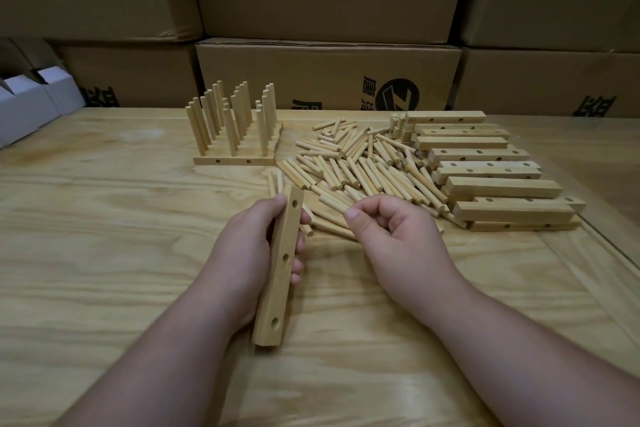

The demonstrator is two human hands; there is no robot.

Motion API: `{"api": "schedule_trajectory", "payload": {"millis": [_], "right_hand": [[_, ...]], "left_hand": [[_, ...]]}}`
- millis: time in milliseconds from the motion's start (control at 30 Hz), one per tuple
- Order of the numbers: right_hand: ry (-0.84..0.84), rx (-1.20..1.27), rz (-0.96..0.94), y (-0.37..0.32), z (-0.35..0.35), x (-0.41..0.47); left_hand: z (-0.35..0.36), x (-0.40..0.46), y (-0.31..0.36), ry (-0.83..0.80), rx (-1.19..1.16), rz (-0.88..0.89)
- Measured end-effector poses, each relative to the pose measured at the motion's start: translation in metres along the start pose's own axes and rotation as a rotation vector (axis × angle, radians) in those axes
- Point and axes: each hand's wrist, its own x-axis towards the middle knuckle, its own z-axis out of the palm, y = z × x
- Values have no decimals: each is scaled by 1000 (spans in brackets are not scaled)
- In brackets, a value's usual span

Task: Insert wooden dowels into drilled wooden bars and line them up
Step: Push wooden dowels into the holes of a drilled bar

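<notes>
My left hand [249,253] grips a drilled wooden bar [280,274] that runs lengthwise away from me, its three holes empty and facing right. My right hand [391,236] pinches one wooden dowel [332,204] between thumb and fingers at the near edge of the loose dowel pile [363,166]. The dowel's free end points toward the bar's far hole, a short gap apart. At the back left stand several finished bars with upright dowels [235,125], lined up side by side.
A stack of undrilled-looking and drilled bars [491,177] lies at the right of the pile. Cardboard boxes [329,76] wall off the table's far edge. White cartons [31,100] sit at the far left. The wooden table [104,218] stretches bare at the left and front.
</notes>
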Motion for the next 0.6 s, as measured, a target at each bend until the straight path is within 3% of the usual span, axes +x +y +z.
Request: {"api": "schedule_trajectory", "payload": {"millis": [200,367,500,600], "right_hand": [[8,38,-40,1,0,-1],[14,75,-86,0,0,-2],[13,41,-126,-4,-3,-3],[-23,-119,-169,-5,-7,-3]], "left_hand": [[0,2,0,-8,-117,41],[8,5,2,12,66,188],[7,5,1,-5,108,152],[4,6,4,-25,89,93]]}}
